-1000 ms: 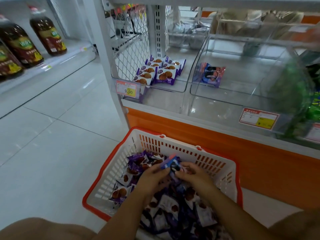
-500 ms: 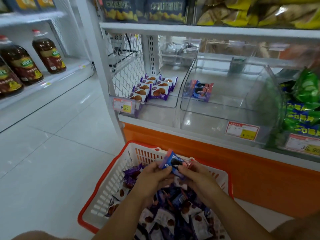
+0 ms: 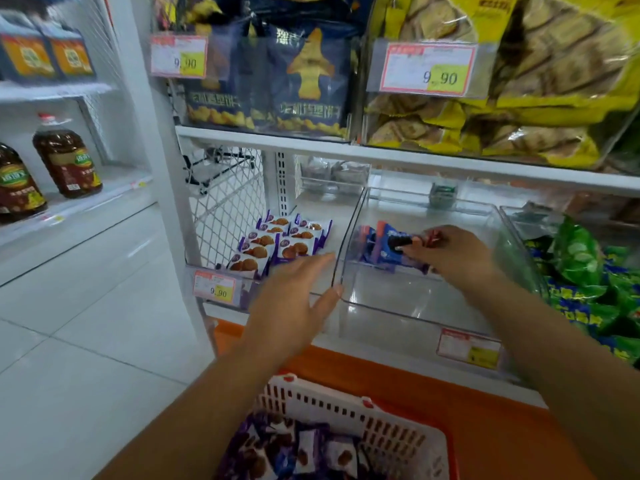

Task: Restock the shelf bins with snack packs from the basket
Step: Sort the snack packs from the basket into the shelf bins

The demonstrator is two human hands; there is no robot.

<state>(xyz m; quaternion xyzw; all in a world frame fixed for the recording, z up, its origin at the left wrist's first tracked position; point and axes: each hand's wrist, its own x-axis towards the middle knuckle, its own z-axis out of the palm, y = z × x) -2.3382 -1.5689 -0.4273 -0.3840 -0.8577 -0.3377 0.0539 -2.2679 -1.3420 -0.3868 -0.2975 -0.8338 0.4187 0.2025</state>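
My right hand (image 3: 453, 254) reaches into the middle clear shelf bin (image 3: 415, 313) and pinches a blue sandwich-cookie pack (image 3: 394, 245), held next to another blue pack (image 3: 367, 242) lying there. My left hand (image 3: 294, 299) hovers open, fingers spread, in front of the divider between that bin and the left bin, holding nothing. The left bin holds rows of purple cookie packs (image 3: 277, 244). Below, the red and white basket (image 3: 346, 410) holds several purple and white snack packs (image 3: 298, 448).
Green snack bags (image 3: 588, 278) fill the bin at the right. Large blue and yellow snack bags (image 3: 450, 81) sit on the shelf above. Oil bottles (image 3: 65, 161) stand on the left shelving. White tiled floor (image 3: 86, 323) lies to the left; an orange base panel (image 3: 485, 427) runs below the bins.
Both hands rose from the basket to the shelf. My right hand carried the blue pack into the middle bin; my left hand let go of it and opened.
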